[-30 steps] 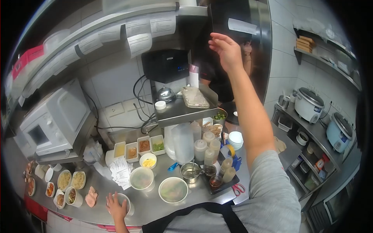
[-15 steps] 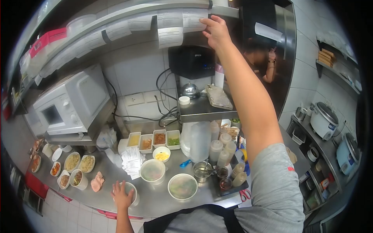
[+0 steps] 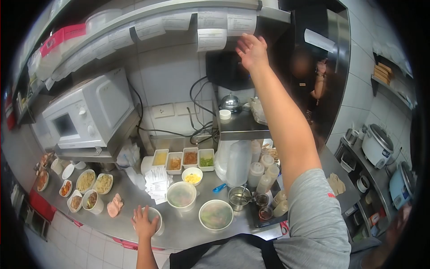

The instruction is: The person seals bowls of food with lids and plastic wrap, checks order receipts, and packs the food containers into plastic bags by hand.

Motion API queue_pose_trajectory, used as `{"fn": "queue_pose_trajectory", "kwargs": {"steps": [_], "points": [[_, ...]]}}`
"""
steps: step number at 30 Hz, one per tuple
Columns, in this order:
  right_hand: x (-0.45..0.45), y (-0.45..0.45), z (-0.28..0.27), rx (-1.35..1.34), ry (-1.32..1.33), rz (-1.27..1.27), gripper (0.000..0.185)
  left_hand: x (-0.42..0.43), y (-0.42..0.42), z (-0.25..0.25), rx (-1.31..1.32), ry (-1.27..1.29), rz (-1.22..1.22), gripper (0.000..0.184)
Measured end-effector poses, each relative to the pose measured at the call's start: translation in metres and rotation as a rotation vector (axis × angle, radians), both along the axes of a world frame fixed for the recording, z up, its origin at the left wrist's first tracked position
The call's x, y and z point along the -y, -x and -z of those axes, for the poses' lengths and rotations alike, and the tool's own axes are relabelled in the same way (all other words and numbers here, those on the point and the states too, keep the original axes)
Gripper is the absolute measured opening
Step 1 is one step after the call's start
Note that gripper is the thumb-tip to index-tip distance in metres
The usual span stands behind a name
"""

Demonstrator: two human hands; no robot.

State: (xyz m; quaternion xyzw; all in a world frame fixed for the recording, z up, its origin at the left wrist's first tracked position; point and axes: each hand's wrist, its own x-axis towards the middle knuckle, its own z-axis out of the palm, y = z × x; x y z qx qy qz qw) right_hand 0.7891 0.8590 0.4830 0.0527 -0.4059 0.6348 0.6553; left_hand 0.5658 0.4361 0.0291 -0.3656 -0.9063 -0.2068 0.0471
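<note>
White tub: at the steel counter's near edge, partly hidden.
Left hand: open, fingers spread over the tub; how firmly it presses, I cannot tell.
Counter slips: lying just beyond the tub, left of a white bowl.
Hanging slips: in a row along the far rail.
Right hand: loosely open near the rightmost slip's lower edge; contact unclear.
Step in hand: apparently reaching toward the hanging paper.
Next move: handling paper would call for a light fingertip pinch.
</note>
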Motion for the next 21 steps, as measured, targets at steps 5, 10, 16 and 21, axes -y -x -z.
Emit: {"fn": "queue_pose_trajectory", "kwargs": {"steps": [5,10,16,21], "points": [[0.007,0.015,-0.006,-0.093,0.04,-0.042,0.087,0.0,-0.001,-0.002,0.006,-0.007,-0.004,0.067],[-0.006,0.027,-0.014,-0.202,-0.03,-0.273,0.029,-0.001,0.0,-0.002,-0.009,-0.014,0.012,0.066],[0.006,0.026,-0.015,-0.223,0.006,-0.277,0.034,-0.001,0.0,-0.001,0.018,-0.01,-0.009,0.067],[0.005,0.027,-0.018,-0.213,0.002,-0.278,0.034,0.0,0.001,-0.001,0.001,-0.019,-0.001,0.066]]}}
